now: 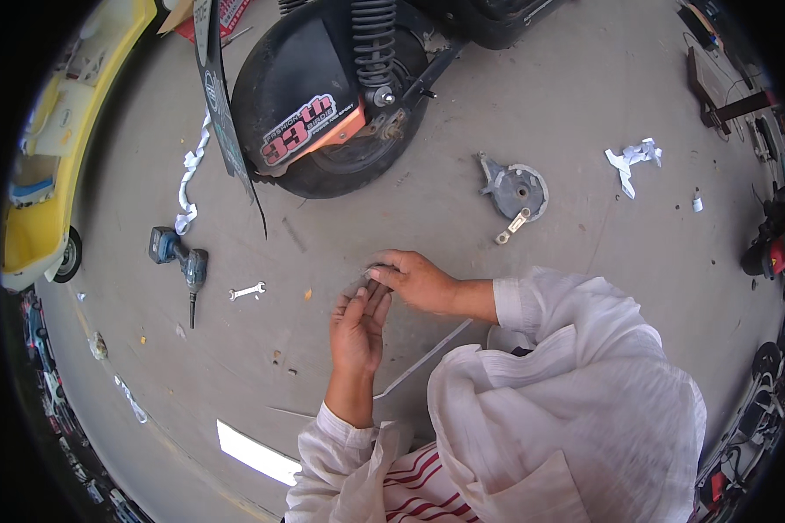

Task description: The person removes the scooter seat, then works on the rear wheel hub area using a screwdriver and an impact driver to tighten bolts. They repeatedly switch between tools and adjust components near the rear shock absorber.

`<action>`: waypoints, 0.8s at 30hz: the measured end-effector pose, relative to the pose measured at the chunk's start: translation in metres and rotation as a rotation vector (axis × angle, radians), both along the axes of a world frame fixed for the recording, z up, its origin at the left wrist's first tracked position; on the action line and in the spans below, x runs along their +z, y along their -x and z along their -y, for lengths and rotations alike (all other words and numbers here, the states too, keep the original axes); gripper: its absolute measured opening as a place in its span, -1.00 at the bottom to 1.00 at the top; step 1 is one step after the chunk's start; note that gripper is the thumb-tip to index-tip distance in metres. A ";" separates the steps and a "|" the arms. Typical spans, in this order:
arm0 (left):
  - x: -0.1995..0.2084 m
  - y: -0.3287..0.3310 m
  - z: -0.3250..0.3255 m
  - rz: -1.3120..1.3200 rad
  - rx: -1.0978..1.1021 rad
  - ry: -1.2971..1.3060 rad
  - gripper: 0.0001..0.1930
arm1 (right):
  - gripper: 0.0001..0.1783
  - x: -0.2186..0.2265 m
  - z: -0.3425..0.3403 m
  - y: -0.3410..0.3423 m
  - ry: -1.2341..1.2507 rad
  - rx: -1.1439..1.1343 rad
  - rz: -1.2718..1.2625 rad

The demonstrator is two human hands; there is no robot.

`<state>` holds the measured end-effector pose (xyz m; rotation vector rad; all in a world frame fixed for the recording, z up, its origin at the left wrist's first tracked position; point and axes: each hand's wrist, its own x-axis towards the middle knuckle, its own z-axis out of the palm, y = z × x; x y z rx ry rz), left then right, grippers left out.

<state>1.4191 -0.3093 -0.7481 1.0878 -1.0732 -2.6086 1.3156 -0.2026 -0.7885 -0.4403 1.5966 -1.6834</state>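
Observation:
Both my hands come together in front of me, above the concrete floor. My left hand [358, 335] is raised from below, its fingers closed around a small dark, curved piece [374, 287]. From the right, my right hand [416, 282] pinches the same piece near its upper end. Fingers cover most of it, so I cannot make out its exact kind. Beyond my right hand lies a round grey brake plate [523, 181] with a pale metal lever arm [515, 225]. To the left, an open-end wrench [248, 291] and a blue cordless drill [183, 259] rest on the floor.
A scooter's rear wheel [353, 167] with its coil spring shock [374, 44] stands ahead. Crumpled white strips [634, 160] lie at the right, another strip [187, 185] at the left. A yellow vehicle [87, 113] is at the far left. Parked two-wheelers line the right edge.

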 end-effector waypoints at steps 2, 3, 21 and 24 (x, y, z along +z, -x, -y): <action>0.002 0.004 -0.003 0.062 -0.056 0.034 -0.74 | -0.72 -0.009 -0.004 0.027 -0.019 -0.066 0.187; 0.003 0.002 -0.002 0.085 -0.062 0.053 -0.74 | -0.75 -0.009 0.001 0.040 0.042 -0.243 0.197; -0.019 -0.035 0.008 0.281 -0.042 0.009 -0.77 | -0.79 -0.026 0.018 0.145 -0.139 -0.702 -0.734; -0.016 -0.031 0.005 0.276 -0.040 -0.002 -0.79 | -0.80 -0.027 0.008 0.150 -0.129 -0.605 -0.843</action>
